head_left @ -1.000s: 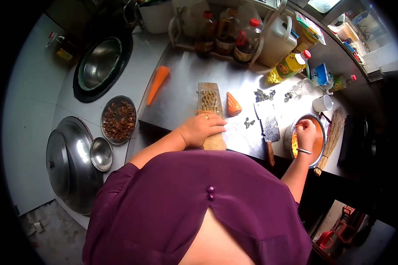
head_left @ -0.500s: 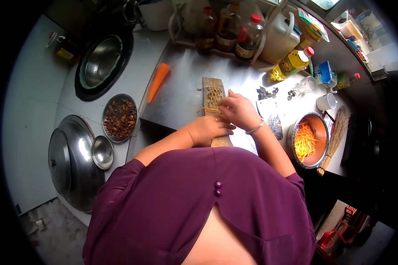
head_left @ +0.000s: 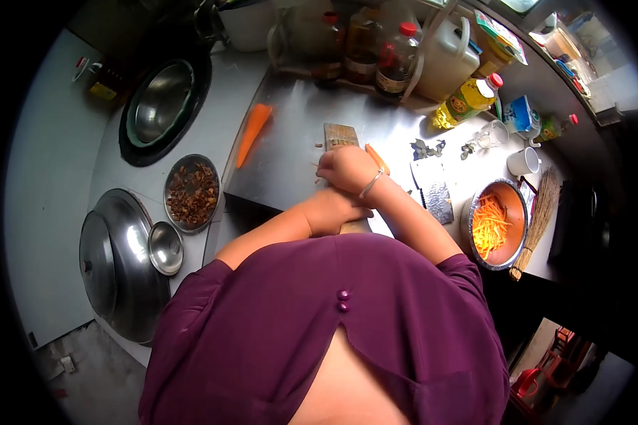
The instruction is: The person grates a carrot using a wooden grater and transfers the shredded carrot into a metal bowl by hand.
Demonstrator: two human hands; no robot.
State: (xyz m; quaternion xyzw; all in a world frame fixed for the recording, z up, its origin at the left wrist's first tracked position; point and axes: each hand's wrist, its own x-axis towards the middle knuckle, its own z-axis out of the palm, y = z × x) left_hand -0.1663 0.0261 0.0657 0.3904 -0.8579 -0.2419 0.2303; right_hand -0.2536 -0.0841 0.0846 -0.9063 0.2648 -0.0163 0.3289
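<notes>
A wooden grater (head_left: 341, 134) lies on the steel worktop in front of me, its upper end showing above my hands. My left hand (head_left: 327, 211) is wrapped over its lower part and holds it. Over the grater's middle is my right hand (head_left: 349, 168), its fingers curled together; a thin orange bit shows at the fingertips, too small to name surely. Beside my right wrist lies a cut carrot piece (head_left: 377, 159). A whole peeled carrot (head_left: 254, 134) rests at the worktop's left. Carrot shreds (head_left: 490, 227) fill part of a bowl (head_left: 512, 249) on the right.
A cleaver (head_left: 432, 190) lies right of the grater, its handle hidden by my right arm. Farther back stand an oil bottle (head_left: 466, 103), dark bottles (head_left: 395, 64) and a white mug (head_left: 523, 162). On the left are a dish of brown pieces (head_left: 191, 193) and a large metal lid (head_left: 124, 265).
My right hand has come from the shred bowl back to the grater and moved left across it, its fingers now curled. My left hand has stayed on the grater.
</notes>
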